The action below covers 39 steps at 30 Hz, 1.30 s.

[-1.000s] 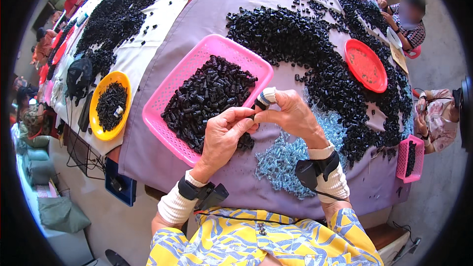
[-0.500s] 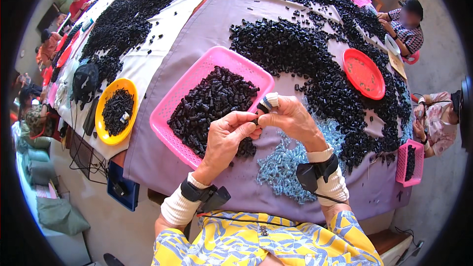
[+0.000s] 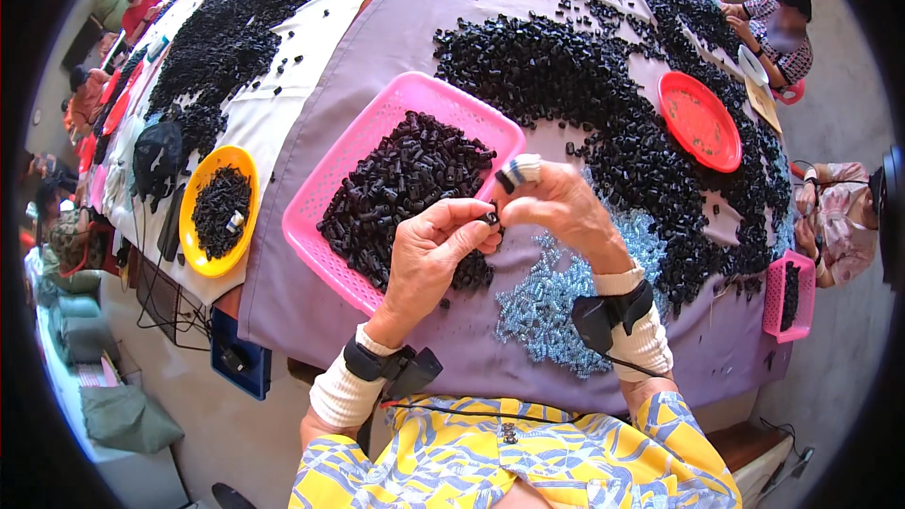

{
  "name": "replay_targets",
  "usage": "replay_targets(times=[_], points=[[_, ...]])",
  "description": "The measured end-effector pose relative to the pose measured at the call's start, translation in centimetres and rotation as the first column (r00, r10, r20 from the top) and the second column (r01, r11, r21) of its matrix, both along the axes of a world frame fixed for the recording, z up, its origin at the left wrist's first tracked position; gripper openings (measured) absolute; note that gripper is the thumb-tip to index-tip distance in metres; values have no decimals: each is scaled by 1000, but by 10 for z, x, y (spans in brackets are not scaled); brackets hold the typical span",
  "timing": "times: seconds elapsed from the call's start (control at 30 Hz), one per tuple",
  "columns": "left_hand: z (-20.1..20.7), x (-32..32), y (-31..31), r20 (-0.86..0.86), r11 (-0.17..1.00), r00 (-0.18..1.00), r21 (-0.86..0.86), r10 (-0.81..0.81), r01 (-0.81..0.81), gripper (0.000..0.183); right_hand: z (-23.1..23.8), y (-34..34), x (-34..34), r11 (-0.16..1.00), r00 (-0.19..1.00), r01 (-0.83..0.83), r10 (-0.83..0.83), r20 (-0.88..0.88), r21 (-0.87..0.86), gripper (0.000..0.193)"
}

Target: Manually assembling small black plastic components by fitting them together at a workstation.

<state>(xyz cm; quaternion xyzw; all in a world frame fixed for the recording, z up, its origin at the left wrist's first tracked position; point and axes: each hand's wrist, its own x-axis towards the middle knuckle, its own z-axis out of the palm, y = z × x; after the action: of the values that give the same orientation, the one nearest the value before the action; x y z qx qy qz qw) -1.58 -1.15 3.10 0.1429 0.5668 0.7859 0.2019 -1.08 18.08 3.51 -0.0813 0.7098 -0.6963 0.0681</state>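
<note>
Between the thumb and forefinger of my left hand point(image 3: 431, 250), a small black plastic piece point(image 3: 492, 218) is pinched, with a hole or pale spot showing at its end. My right hand point(image 3: 566, 212) hovers just right of it, bent at the fingers and slightly blurred; its fingertips are partly hidden. A striped cloth sleeve covers one of its fingers. Under and left of my hands lies a pink basket point(image 3: 325, 146), heaped with similar black pieces point(image 3: 405, 179). A pile of small, pale blue, see-through pieces point(image 3: 556, 311) spreads below my right hand.
A large heap of black pieces point(image 3: 537, 66) covers the table's far side. A red tray point(image 3: 699, 123) rests among them at right. A yellow bowl point(image 3: 217, 266) of black pieces stands left. Another pink basket point(image 3: 797, 330) is at the right edge. Several people sit around the tables.
My right hand has drawn slightly up and away from the left, so the black piece now shows at my left fingertips. My left hand stays nearly in place.
</note>
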Motion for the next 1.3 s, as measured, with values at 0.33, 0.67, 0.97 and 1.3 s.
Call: replay_targets(times=[0.33,0.67,0.97,1.3], points=[[-11,-3,-12,146,997,987,22,71,-75,17,-86,16,5,557,866,357,103,-488,750,17],[-13,-4,-9,272,990,962,126,29,-65,17,-60,7,7,801,926,299,-112,-360,518,10],[-8,1,8,309,980,951,190,-7,-55,20,-13,-20,27,964,946,266,-267,-182,-30,17],[-17,1,12,242,979,970,194,16,-64,17,-10,-17,28,913,895,325,-214,-391,245,14]])
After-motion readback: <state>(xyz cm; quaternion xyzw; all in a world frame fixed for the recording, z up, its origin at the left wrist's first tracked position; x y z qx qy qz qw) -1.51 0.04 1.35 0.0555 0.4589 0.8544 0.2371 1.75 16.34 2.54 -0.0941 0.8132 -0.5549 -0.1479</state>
